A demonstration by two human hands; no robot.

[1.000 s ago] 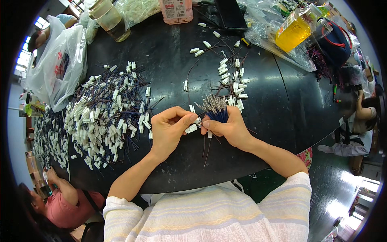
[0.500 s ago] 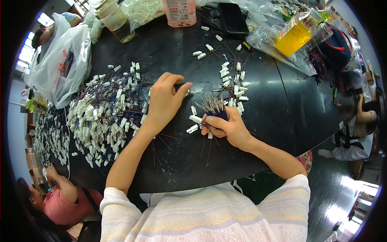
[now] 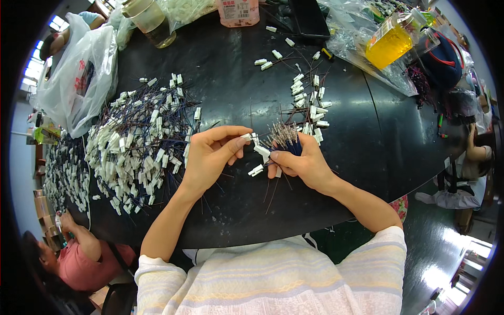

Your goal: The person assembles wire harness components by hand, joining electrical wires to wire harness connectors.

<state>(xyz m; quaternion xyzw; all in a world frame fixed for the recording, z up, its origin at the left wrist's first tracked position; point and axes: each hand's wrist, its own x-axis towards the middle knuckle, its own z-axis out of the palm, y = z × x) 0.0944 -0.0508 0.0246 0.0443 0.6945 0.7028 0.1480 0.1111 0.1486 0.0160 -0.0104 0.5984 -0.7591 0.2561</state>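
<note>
My right hand point(image 3: 304, 167) is closed around a bundle of dark wires point(image 3: 284, 135), their bare metal ends fanned out at the top. White plastic connectors point(image 3: 261, 152) stick out to the left of its thumb, and a few wires hang below it. Close by on the left, my left hand point(image 3: 212, 157) pinches a small white connector point(image 3: 245, 137) between thumb and forefinger, near the wire ends. Whether that connector touches a wire is too small to tell. Beyond the right hand lies a loose row of white connectors on wires point(image 3: 316, 111).
A large heap of wired white connectors point(image 3: 136, 142) covers the black table point(image 3: 226, 79) at left. Behind it sit a plastic bag point(image 3: 79, 79), a jar point(image 3: 152, 23) and a pink bottle point(image 3: 239, 11). A phone point(image 3: 310, 18) and yellow bottle point(image 3: 388, 44) stand far right. Co-workers sit both sides.
My left hand has come down beside the right hand, its spread thumb and fingers now closed on a small white connector. The right hand keeps its bundle almost in place.
</note>
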